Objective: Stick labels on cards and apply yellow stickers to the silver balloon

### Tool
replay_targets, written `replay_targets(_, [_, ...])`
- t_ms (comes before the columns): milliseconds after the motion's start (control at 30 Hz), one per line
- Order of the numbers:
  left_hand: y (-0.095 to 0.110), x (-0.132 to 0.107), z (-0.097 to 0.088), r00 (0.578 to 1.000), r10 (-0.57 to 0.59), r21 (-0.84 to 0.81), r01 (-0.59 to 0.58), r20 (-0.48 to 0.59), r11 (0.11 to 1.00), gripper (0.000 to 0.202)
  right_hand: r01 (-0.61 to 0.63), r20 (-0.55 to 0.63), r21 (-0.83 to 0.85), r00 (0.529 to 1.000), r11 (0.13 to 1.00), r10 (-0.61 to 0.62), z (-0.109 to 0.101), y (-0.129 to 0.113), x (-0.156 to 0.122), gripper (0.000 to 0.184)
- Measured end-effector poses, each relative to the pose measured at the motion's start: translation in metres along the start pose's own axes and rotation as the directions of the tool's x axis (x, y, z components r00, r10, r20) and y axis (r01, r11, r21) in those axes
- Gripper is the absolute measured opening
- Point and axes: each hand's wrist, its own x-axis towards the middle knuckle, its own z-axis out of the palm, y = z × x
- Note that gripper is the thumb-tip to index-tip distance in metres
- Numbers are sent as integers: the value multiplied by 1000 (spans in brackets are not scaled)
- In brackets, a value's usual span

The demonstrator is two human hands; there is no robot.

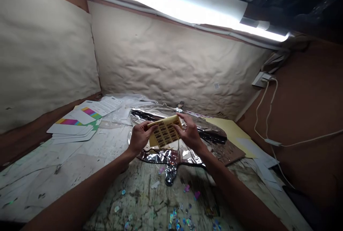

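Note:
Between my two hands is a yellow sheet of stickers (164, 131), covered in rows of small dark labels and tilted toward me. My left hand (139, 136) pinches its left edge, thumb in front. The right edge is gripped by my right hand (189, 132), with the thumb on the front and the fingers behind, partly hidden. Beneath and behind the sheet, a shiny silver foil balloon (209, 134) lies flat on the table, its narrow tail (170, 173) pointing toward me.
White cards with coloured stripes (80, 120) lie at the left, beside clear plastic (115, 116). Sequins (177, 220) are scattered at the front of the worn table (144, 202). Yellow paper (227, 127) lies at the right, near a hanging white cable (257, 116). A lamp (187, 13) shines overhead.

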Motion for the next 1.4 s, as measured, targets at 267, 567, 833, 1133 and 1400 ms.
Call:
replay_targets(267, [10, -6, -1, 985, 170, 37, -172, 41, 984, 24, 312, 95, -199, 950, 929, -298, -17, -42, -2, 48])
replay_targets(567, [19, -11, 2, 989, -15, -67, 25, 145, 997, 28, 45, 192, 31, 980, 998, -50, -4, -31, -5, 13])
replay_targets(833, [30, -21, 5, 973, 186, 97, -200, 139, 975, 20, 118, 162, 24, 979, 993, -120, -8, -45, -10, 9])
replay_targets(1133, [32, -25, 4, 965, 245, 213, -260, 96, 942, 25, 218, 78, -108, 975, 970, -210, -6, -50, -13, 6])
replay_targets(1400, [35, -28, 8, 985, 169, 184, -173, 39, 968, 37, 298, 56, -193, 954, 935, -293, 1, -46, -18, 10])
